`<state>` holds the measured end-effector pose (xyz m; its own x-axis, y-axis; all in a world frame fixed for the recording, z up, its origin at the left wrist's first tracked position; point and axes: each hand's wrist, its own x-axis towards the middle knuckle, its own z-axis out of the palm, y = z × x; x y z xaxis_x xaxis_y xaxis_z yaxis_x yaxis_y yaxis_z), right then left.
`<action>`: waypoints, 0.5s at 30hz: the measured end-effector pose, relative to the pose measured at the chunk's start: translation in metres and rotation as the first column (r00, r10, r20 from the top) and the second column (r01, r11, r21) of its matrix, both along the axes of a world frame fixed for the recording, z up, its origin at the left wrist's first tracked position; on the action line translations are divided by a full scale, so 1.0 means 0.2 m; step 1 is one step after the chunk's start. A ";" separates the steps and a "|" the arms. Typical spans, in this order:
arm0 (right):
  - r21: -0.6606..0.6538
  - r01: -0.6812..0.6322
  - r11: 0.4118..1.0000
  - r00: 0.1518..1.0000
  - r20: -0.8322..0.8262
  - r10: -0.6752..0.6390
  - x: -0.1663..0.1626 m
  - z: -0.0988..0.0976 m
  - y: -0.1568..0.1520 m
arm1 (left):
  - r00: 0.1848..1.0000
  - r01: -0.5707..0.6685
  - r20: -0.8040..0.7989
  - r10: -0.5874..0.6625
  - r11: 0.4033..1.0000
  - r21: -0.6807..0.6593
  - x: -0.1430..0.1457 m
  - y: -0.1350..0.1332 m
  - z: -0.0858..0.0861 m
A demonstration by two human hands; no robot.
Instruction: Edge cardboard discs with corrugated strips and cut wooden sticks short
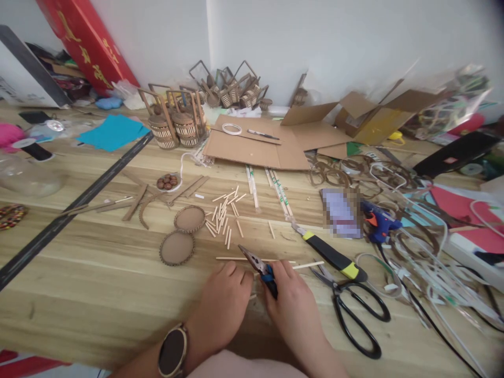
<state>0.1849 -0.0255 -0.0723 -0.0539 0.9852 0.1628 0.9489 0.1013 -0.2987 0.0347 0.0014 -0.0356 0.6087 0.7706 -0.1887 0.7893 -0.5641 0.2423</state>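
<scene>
My right hand [293, 307] is closed round the blue handles of small pliers [255, 262], whose jaws point up and left over a long thin wooden stick [232, 258] lying on the wooden table [98, 294]. My left hand [224, 304], with a watch on its wrist, rests knuckles up right beside the pliers, fingers curled; what they hold is hidden. Several short cut sticks [222, 218] lie scattered just beyond, next to two round cardboard discs [183, 233].
Black scissors [354, 310] and a yellow-black utility knife [331, 254] lie right of my hands. A blue glue gun [380, 220] and tangled strips fill the right side. Small woven baskets [177, 123], flat cardboard [255, 144] and a long black ruler [79, 202] sit further back and left.
</scene>
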 end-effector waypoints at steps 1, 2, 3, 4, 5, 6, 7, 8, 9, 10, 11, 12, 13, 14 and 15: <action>-0.001 0.009 1.000 1.000 0.000 -0.009 0.00 0.00 0.00 | 1.000 -0.001 -0.004 0.001 1.000 0.001 0.00 -0.01 0.00; -0.002 0.018 1.000 1.000 -0.005 -0.018 0.00 0.00 0.01 | 1.000 -0.007 -0.004 0.007 1.000 0.002 0.00 -0.01 -0.01; -0.002 0.022 1.000 1.000 -0.017 -0.022 0.01 0.00 0.01 | 1.000 -0.017 0.009 0.017 1.000 0.002 0.00 -0.01 -0.01; -0.002 0.019 1.000 0.999 -0.035 -0.019 0.02 0.00 0.02 | 0.999 -0.036 0.041 0.036 0.999 0.000 -0.01 -0.01 -0.02; -0.001 0.008 1.000 0.998 -0.056 -0.008 0.04 0.01 0.03 | 0.993 -0.068 0.096 0.069 0.998 -0.011 -0.02 0.00 -0.02; 0.000 -0.011 1.000 0.997 -0.076 0.011 0.07 0.03 0.03 | 0.978 -0.117 0.169 0.121 0.992 -0.036 -0.03 0.01 -0.03; -0.001 -0.040 0.999 0.994 -0.105 0.040 0.09 0.05 0.03 | 0.950 -0.172 0.248 0.189 0.981 -0.088 -0.05 0.03 -0.03; -0.010 -0.080 0.997 0.986 -0.149 0.077 0.11 0.08 0.04 | 0.909 -0.222 0.320 0.267 0.960 -0.171 -0.06 0.05 -0.03; -0.031 -0.126 0.992 0.971 -0.210 0.117 0.13 0.11 0.03 | 0.859 -0.251 0.376 0.347 0.926 -0.282 -0.08 0.06 -0.02; -0.067 -0.176 0.982 0.947 -0.283 0.151 0.14 0.15 0.03 | 0.809 -0.249 0.412 0.419 0.880 -0.405 -0.09 0.08 -0.02; -0.116 -0.227 0.967 0.916 -0.364 0.172 0.15 0.18 0.03 | 0.764 -0.214 0.435 0.476 0.824 -0.525 -0.09 0.09 -0.01; -0.170 -0.274 0.947 0.879 -0.443 0.175 0.15 0.21 0.02 | 0.727 -0.150 0.457 0.513 0.768 -0.623 -0.10 0.10 -0.01; -0.220 -0.310 0.925 0.846 -0.508 0.163 0.14 0.24 0.02 | 0.693 -0.072 0.483 0.534 0.719 -0.691 -0.09 0.11 0.00; -0.260 -0.332 0.907 0.821 -0.553 0.142 0.13 0.25 0.01 | 0.663 -0.001 0.512 0.546 0.685 -0.729 -0.09 0.11 0.00; -0.284 -0.339 0.897 0.803 -0.584 0.119 0.12 0.26 0.01 | 0.637 0.055 0.540 0.550 0.667 -0.743 -0.09 0.10 0.00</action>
<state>0.2098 -0.0232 -0.0196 -0.2978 0.9464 -0.1247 0.5814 0.0762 -0.8101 0.0175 0.0222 -0.0364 0.5755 0.7533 -0.3185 0.2856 0.1799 0.9413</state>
